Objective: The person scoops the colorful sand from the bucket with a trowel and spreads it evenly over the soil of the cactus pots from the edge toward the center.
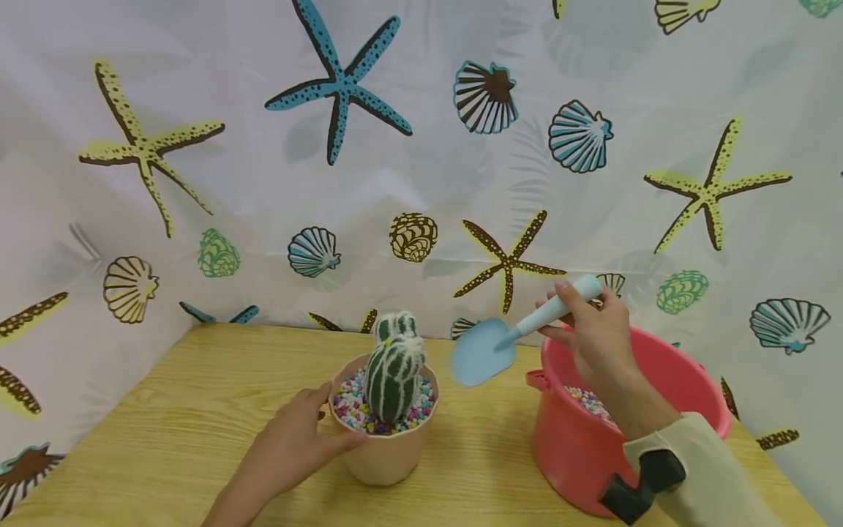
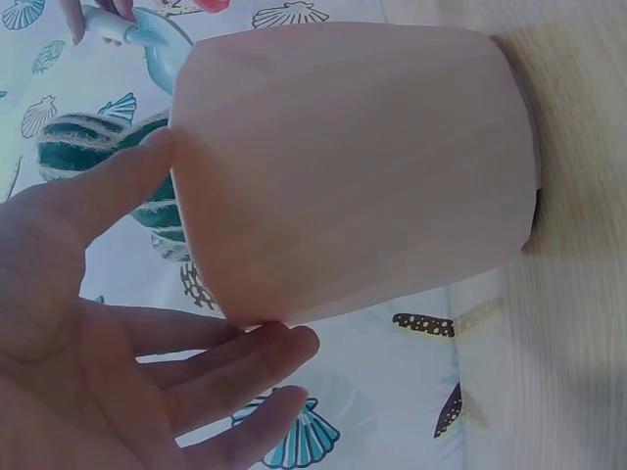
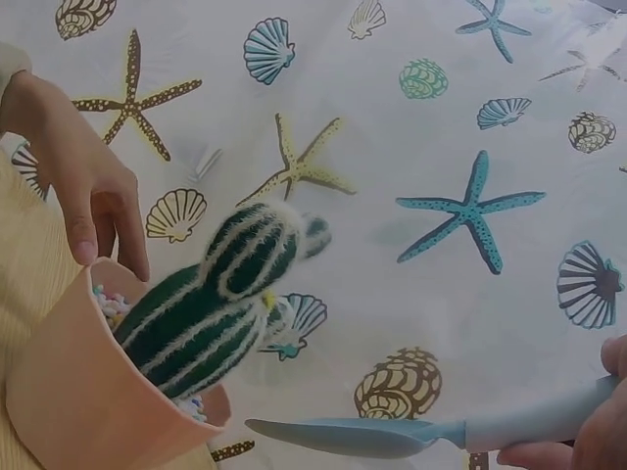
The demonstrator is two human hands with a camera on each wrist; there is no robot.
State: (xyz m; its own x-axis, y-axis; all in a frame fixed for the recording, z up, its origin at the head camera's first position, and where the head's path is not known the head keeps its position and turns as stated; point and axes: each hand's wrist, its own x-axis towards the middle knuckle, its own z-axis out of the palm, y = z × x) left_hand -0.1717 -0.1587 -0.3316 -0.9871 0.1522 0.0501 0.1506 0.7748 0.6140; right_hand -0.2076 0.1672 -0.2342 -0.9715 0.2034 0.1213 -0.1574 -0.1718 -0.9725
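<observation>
My right hand [image 1: 602,329] grips the handle of a light blue trowel [image 1: 484,351], its blade pointing left between the pot and the bucket. No load shows on the blade in the right wrist view. My left hand [image 1: 286,443] holds the near left rim of a peach flower pot [image 1: 388,461], thumb and fingers spread along it. The pot stands on the table. Inside it, a green cactus with white fuzzy stripes [image 1: 391,377] stands upright among multicoloured pebbles [image 1: 349,402]. A red bucket [image 1: 566,454] sits below my right hand, with similar pebbles [image 1: 586,399] visible inside.
The wooden table [image 1: 178,402] meets a white cloth backdrop [image 1: 421,168] printed with starfish and shells, which rises behind and at both sides. The bucket's handle lug [image 1: 538,379] juts out towards the pot. A black strap device [image 1: 644,487] is on my right wrist.
</observation>
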